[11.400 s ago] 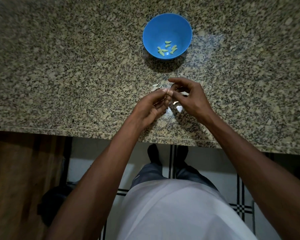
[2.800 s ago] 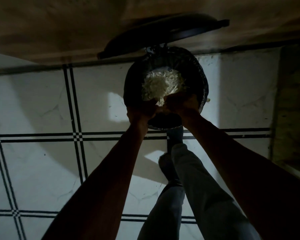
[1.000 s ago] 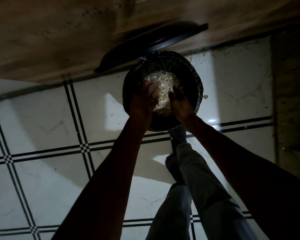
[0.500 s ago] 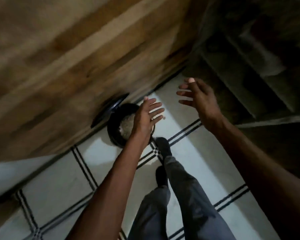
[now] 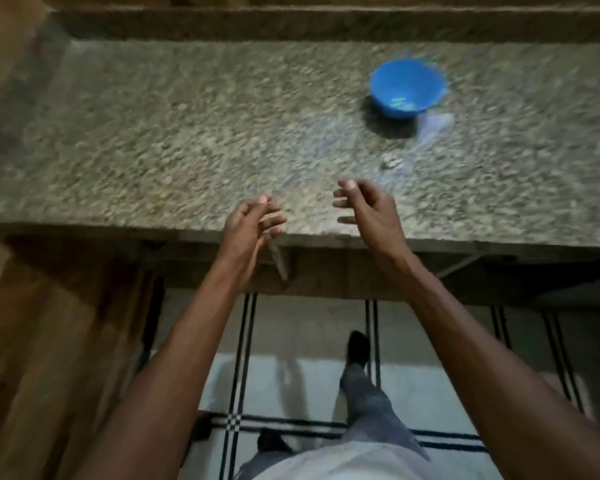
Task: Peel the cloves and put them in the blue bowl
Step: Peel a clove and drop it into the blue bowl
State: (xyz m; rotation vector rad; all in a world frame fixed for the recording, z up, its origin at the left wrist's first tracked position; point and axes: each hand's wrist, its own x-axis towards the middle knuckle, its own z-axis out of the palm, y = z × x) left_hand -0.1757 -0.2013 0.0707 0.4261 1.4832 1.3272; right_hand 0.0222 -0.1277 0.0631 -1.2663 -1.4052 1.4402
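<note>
The blue bowl (image 5: pixel 408 88) stands on the granite counter (image 5: pixel 187 133) at the back right, with a few pale green peeled cloves (image 5: pixel 400 102) in its bottom. A small whitish clump, clove or skin, (image 5: pixel 391 163) lies on the counter in front of the bowl. My left hand (image 5: pixel 252 225) hovers over the counter's front edge with loosely curled fingers and holds nothing. My right hand (image 5: pixel 368 209) is raised beside it, fingers relaxed and spread, also empty. The view is blurred by motion.
A raised ledge (image 5: pixel 326 22) runs along the back of the counter. A wooden panel (image 5: pixel 32 341) stands at the left below the counter. Tiled floor with black lines (image 5: pixel 243 358) and my legs lie below the counter edge.
My view swung up from the black bin of skins on the floor to the counter. Both hands left the bin empty and rose to the counter's front edge.
</note>
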